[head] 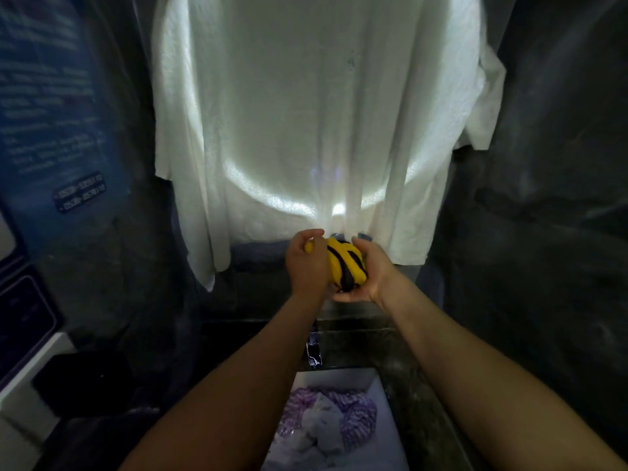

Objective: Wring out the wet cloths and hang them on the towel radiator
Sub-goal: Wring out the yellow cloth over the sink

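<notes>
A yellow cloth with dark stripes is bunched into a tight twisted wad between both hands, held out in front of me. My left hand grips its left end, knuckles up. My right hand cups it from below and the right, palm up. A large white towel hangs straight ahead, lit by a bright ring of light; whatever it hangs on is hidden behind it. Below my arms a white tub holds purple-and-white cloths.
Dark walls close in on both sides. A blue panel with white text is on the left wall. A dark ledge runs under my hands, above the tub. A white appliance edge sits at the lower left.
</notes>
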A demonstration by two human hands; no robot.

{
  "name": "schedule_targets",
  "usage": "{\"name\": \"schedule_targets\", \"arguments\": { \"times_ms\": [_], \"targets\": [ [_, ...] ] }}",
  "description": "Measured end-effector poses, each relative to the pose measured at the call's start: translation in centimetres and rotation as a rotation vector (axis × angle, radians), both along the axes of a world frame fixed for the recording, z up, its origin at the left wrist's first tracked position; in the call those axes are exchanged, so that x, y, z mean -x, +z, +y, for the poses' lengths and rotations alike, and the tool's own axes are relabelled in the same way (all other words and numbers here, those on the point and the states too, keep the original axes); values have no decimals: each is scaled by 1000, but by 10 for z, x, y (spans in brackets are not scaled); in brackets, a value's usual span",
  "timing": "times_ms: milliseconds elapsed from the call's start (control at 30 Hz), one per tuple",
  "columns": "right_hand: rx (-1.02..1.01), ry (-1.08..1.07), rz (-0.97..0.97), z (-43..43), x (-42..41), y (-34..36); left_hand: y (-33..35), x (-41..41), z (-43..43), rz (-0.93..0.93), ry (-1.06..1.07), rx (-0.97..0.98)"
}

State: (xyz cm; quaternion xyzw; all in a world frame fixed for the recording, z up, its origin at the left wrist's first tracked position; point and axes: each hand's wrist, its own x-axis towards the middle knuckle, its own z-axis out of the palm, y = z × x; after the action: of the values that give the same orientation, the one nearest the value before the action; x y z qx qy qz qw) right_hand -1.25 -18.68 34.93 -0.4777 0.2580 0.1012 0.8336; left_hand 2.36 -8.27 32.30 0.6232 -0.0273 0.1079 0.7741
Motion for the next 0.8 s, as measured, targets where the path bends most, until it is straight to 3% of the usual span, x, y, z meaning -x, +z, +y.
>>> {"name": "schedule_targets", "arguments": {
  "times_ms": [167,267,433,600,800],
  "targets": [
    [18,-157,-120,4,-11,5,11,-3,-1,-9,-15,27],
    [13,-201,-162,1,-14,11,17,-5,1,-77,-94,-70],
    [-2,-194,-149,-4,-14,27,23,-21,10,-626,4,-525],
    [36,-143,-100,-9,-7,51,37,-23,17,-1057,-107,-697],
    [121,-88,-68,-13,2,67,66,-16,28,-996,-285,-592]
  ]
}}
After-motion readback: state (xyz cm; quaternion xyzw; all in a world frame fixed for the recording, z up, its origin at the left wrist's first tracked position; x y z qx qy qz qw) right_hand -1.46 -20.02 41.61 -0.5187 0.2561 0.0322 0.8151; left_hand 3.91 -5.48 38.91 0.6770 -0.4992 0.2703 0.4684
